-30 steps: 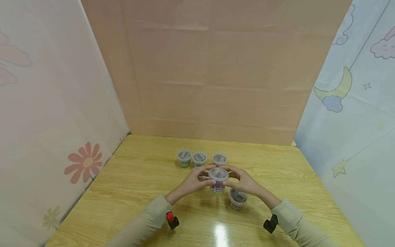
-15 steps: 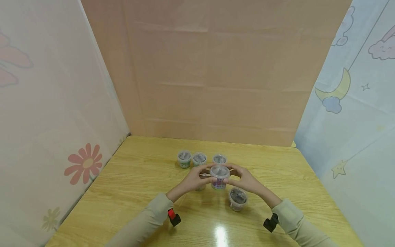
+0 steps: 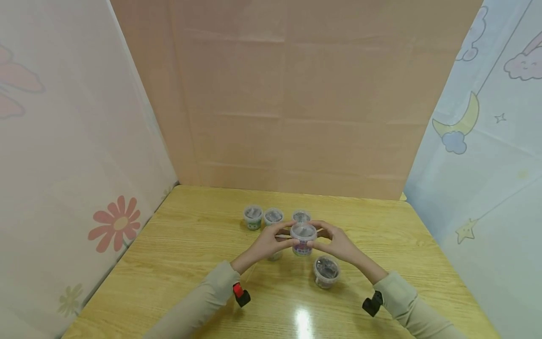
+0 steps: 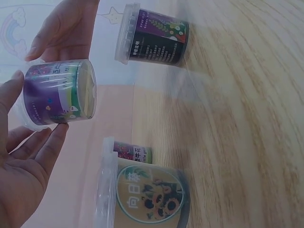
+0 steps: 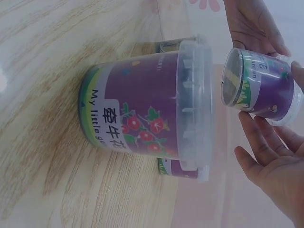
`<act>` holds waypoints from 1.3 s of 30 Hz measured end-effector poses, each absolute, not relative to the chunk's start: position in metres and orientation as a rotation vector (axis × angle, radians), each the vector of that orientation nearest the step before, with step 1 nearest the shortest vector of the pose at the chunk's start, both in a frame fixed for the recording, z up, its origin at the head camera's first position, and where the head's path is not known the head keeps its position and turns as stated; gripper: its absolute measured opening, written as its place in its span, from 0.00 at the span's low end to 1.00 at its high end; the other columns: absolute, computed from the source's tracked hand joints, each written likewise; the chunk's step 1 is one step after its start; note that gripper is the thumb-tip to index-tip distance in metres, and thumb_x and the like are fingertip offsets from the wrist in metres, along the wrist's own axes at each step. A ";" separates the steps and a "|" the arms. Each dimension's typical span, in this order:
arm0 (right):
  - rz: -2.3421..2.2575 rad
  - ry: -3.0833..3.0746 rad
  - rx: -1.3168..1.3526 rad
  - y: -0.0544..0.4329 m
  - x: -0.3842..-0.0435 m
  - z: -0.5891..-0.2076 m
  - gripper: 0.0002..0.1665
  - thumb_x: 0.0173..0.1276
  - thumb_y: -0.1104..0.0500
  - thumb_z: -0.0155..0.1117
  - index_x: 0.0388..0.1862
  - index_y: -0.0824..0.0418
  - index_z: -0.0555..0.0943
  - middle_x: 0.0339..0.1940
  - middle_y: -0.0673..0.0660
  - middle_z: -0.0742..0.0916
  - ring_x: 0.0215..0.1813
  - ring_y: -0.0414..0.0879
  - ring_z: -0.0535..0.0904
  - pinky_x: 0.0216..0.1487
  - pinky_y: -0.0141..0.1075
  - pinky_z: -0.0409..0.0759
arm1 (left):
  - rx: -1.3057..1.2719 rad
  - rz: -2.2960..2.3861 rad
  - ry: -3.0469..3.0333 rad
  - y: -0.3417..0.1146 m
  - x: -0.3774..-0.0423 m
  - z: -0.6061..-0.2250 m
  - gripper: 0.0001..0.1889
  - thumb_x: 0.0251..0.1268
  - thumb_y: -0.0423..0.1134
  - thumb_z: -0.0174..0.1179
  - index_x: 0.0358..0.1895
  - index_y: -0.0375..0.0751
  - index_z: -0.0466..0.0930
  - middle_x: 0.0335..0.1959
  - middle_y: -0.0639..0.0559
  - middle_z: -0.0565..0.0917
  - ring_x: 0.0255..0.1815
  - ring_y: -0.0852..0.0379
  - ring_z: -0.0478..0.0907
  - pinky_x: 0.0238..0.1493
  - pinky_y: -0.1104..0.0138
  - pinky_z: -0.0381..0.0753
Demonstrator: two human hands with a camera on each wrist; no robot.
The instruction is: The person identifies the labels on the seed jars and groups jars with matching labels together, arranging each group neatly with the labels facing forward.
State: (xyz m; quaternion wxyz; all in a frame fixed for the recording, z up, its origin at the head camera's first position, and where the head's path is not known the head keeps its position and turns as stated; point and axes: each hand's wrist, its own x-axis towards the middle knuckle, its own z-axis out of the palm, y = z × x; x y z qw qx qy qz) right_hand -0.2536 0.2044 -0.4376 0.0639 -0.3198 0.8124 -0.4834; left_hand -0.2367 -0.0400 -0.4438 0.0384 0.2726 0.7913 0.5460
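Observation:
A small lidded plastic cup with a purple flower-print label is held upright off the table between both hands. My left hand grips its left side, thumb at the front, fingers behind. On the right side, my right hand grips it the same way. In the left wrist view the held cup shows its clear base. Nearest to my right hand, a similar purple-labelled cup stands on the table. Partly hidden below my left hand is a cup, and the left wrist view shows a sunflower-print cup.
Toward the back of the wooden table stand a left cup, a middle cup and a right cup, the last two partly behind my hands. A tan backdrop rises behind the table, with printed cloth on both sides.
Both hands have carried the held cup slightly away from me and to the right. The cup below my left hand has come into sight; the standing cups have stayed put.

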 end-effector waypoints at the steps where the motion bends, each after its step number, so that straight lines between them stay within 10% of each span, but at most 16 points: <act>1: -1.463 2.455 -0.963 0.205 -0.254 -0.437 0.34 0.61 0.51 0.66 0.65 0.51 0.68 0.57 0.54 0.79 0.50 0.49 0.79 0.51 0.56 0.76 | 0.838 1.670 2.432 -0.040 -0.238 -0.444 0.33 0.60 0.47 0.61 0.67 0.39 0.64 0.62 0.45 0.71 0.55 0.49 0.76 0.49 0.69 0.79; 39: -1.439 2.512 -0.975 0.219 -0.252 -0.421 0.37 0.62 0.59 0.66 0.67 0.66 0.64 0.61 0.66 0.75 0.54 0.62 0.75 0.52 0.58 0.74 | 0.974 1.408 2.598 -0.021 -0.264 -0.443 0.35 0.58 0.49 0.61 0.68 0.38 0.63 0.60 0.48 0.73 0.52 0.58 0.77 0.49 0.73 0.78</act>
